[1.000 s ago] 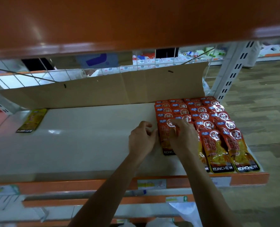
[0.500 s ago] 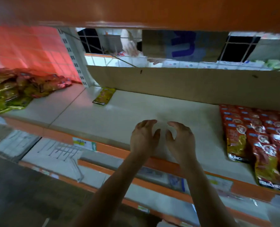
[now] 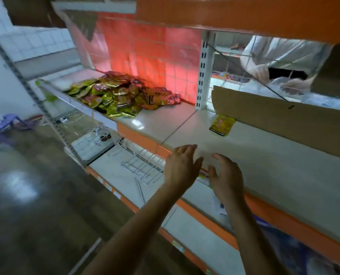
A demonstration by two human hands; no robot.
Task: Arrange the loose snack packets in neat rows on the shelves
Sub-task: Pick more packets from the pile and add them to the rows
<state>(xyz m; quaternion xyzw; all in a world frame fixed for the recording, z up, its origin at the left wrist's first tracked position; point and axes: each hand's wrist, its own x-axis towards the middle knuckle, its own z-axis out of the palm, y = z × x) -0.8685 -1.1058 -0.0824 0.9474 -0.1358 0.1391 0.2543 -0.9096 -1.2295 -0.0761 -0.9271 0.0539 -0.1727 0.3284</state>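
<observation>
Lower centre: left hand [image 3: 182, 165] and right hand [image 3: 226, 175] hover over the shelf [image 3: 274, 165] edge, fingers loosely spread, empty. One lone packet [image 3: 222, 125]; one packet heap [image 3: 121, 94], upper left.

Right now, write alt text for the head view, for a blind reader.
The left hand and right hand hover open and empty above the shelf edge. A heap of snack packets lies further left; one yellow packet lies by a cardboard strip.
</observation>
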